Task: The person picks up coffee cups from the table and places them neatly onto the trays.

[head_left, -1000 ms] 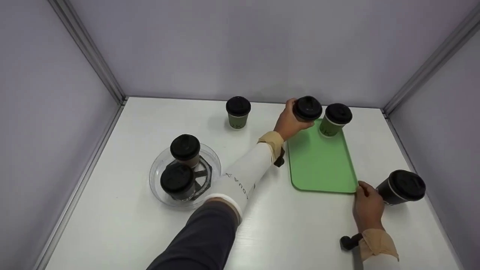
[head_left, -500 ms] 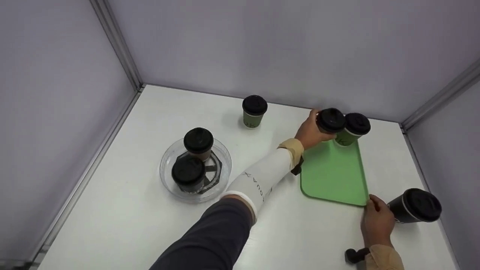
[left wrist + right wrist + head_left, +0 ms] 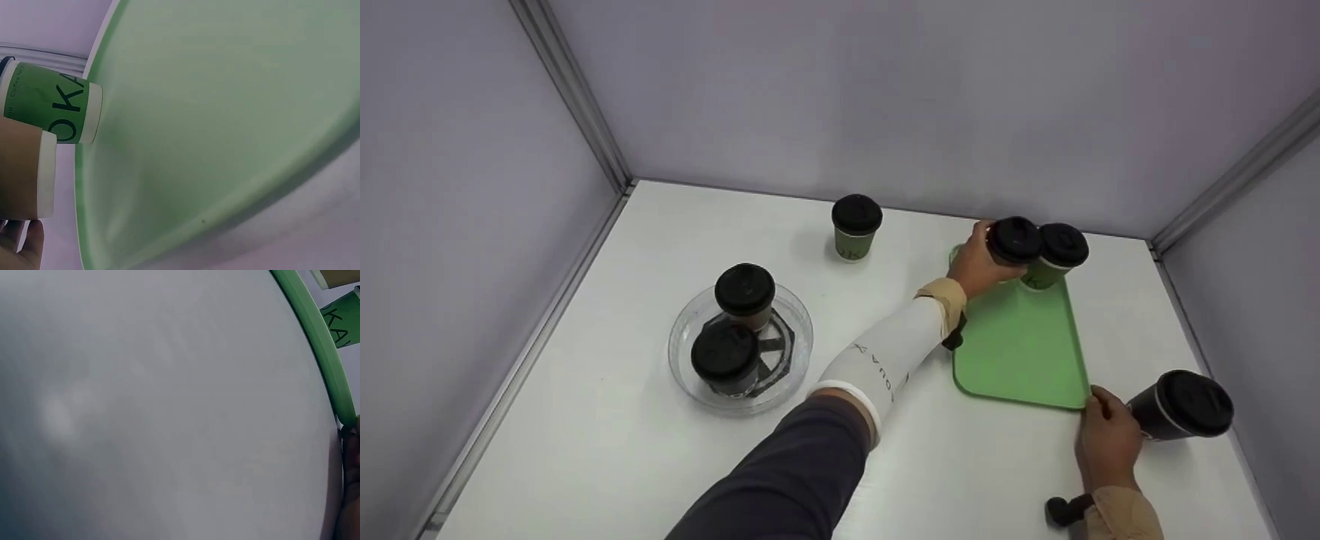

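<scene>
My left hand (image 3: pixel 979 262) grips a brown paper coffee cup (image 3: pixel 21 171) with a black lid, over the far end of the green tray (image 3: pixel 1024 352). Right beside it, at the tray's far right corner, stands a green coffee cup (image 3: pixel 48 104) with a black lid. In the head view the held cup partly covers the green one. At the tray's near right corner, my right hand (image 3: pixel 1112 439) pinches the rim between thumb and fingers. Close to that hand's right side is a larger black lidded cup (image 3: pixel 1177 405).
A clear round dish (image 3: pixel 802 352) on the left bears two lidded cups, a brown one (image 3: pixel 746 296) and a dark one (image 3: pixel 727 358). Another green cup (image 3: pixel 855 227) stands towards the back wall (image 3: pixel 885 97). Grey-edged side walls bound the white table (image 3: pixel 585 420).
My left hand has brought the brown cup rightward, nearer the green cup on the tray. The right hand stays at the tray corner. The head view has shifted somewhat.
</scene>
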A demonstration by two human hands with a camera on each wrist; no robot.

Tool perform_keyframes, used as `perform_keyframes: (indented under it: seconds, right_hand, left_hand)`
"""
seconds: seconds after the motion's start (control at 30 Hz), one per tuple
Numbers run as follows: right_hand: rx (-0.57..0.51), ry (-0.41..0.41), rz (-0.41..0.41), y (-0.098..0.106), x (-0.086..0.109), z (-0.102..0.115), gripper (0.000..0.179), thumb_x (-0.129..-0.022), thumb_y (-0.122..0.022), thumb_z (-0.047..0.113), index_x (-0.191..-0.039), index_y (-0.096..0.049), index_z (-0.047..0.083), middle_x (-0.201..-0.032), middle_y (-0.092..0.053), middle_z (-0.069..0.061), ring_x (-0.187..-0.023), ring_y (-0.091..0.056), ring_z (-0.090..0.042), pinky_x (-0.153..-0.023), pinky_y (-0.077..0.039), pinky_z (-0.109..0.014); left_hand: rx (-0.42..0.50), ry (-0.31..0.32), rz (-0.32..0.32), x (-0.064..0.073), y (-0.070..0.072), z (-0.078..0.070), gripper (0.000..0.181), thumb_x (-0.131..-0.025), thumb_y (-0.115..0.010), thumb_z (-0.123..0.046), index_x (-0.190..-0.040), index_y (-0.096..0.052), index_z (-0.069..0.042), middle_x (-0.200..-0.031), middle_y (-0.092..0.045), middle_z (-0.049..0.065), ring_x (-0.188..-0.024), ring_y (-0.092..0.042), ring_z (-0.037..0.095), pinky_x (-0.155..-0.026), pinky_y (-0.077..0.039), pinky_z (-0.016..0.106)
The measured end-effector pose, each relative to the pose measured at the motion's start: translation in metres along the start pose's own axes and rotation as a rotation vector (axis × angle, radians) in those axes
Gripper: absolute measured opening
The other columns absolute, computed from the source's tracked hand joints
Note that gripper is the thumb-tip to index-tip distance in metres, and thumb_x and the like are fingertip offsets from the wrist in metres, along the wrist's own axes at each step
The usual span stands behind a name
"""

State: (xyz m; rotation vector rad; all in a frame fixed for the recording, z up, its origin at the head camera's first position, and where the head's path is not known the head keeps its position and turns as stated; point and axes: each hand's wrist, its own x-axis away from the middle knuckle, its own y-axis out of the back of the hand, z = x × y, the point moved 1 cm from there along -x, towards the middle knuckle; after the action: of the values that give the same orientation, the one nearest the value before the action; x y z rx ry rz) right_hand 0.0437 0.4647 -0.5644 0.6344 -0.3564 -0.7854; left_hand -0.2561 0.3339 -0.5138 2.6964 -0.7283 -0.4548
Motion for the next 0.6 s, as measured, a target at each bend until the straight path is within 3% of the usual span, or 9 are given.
perform_keyframes:
  seconds: [0.3,0.6]
  right_hand:
    - [-0.033,0.01,-0.012,-0.009,0.002,0.004,0.042,-0.105,-0.042,0.025,-0.14,-0.052,0.005,-0.139,-0.051,-0.017,-0.131,-0.042,-0.033,-0.106,-0.035,-0.045]
    - [-0.026,0.011,-0.016,-0.015,0.005,0.015,0.042,-0.105,-0.043,0.027,-0.139,-0.053,0.007,-0.139,-0.053,-0.014,-0.132,-0.042,-0.032,-0.107,-0.033,-0.044]
  left_hand:
    - [0.017,-0.038,-0.031,-0.004,0.007,0.01,0.096,-0.072,-0.087,-0.038,-0.145,-0.029,-0.014,-0.139,-0.049,0.003,-0.124,-0.048,0.011,-0.098,-0.038,0.022]
    - [0.016,0.004,-0.063,-0.004,0.018,0.02,0.099,-0.07,-0.088,-0.038,-0.146,-0.029,-0.014,-0.136,-0.053,0.003,-0.121,-0.051,0.012,-0.096,-0.041,0.025]
